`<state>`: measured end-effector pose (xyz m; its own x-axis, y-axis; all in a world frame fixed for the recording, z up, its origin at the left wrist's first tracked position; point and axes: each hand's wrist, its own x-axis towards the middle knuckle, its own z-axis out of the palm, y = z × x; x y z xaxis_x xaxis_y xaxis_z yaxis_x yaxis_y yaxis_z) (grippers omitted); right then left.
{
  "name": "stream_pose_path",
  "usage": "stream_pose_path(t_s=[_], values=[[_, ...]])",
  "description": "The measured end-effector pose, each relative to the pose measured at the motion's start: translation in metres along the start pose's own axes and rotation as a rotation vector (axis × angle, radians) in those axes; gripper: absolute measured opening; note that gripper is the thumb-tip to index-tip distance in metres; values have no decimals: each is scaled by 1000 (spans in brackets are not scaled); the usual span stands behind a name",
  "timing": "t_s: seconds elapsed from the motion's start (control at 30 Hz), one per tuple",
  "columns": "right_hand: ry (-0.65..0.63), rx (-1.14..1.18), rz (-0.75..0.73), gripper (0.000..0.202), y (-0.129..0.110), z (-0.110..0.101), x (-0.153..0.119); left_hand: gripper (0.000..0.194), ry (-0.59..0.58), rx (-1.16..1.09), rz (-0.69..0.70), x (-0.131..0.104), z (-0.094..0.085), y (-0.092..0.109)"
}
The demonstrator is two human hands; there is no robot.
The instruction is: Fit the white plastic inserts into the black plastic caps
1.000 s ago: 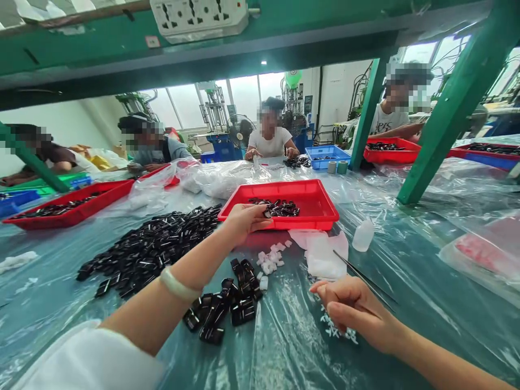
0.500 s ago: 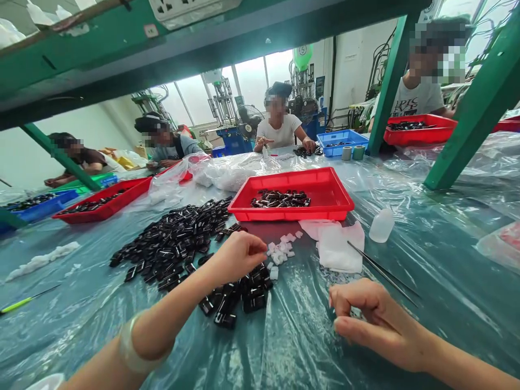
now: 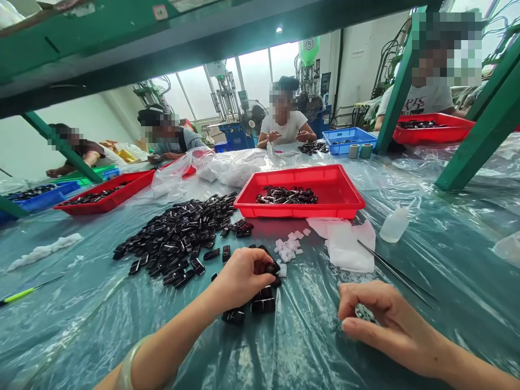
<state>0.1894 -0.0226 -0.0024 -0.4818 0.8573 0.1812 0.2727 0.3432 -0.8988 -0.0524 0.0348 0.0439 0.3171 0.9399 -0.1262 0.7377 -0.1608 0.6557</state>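
My left hand (image 3: 246, 276) pinches a small glossy black plastic part (image 3: 273, 266) at the right side of a loose cluster of such parts (image 3: 263, 300). Fingers cover some of that part. Beside it lies a small pile of white pieces (image 3: 287, 248). My right hand (image 3: 385, 325) hovers low over the table at the right, its fingers loosely curled and the thumb slightly apart, with nothing visible in it. Past that hand are a folded white cloth (image 3: 349, 246) and metal tweezers (image 3: 396, 273), whose points rest on the cloth.
A larger heap of black parts (image 3: 179, 233) spreads to the left. Behind it stands a red tray (image 3: 337, 189) holding more. A translucent bottle (image 3: 395, 225) is at the right, a yellow-green handled tool (image 3: 20, 295) far left. Green posts (image 3: 479, 119) rise from the table; co-workers sit beyond.
My left hand has come slightly down and right and taken hold of a black part. The right thumb and fingers are closer together. The view has shifted slightly.
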Motion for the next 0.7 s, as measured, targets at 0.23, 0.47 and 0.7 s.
stream_pose_path(t_s=[0.23, 0.47, 0.7], values=[[75, -9, 138, 26, -2, 8, 1, 25, -222, -764, -190, -3, 28, 34], [18, -93, 204, 12, -5, 11, 3, 21, -302, -885, -202, 0, 46, 30], [22, -132, 107, 14, 1, 15, 2, 18, -368, -937, -234, -1, 50, 25]])
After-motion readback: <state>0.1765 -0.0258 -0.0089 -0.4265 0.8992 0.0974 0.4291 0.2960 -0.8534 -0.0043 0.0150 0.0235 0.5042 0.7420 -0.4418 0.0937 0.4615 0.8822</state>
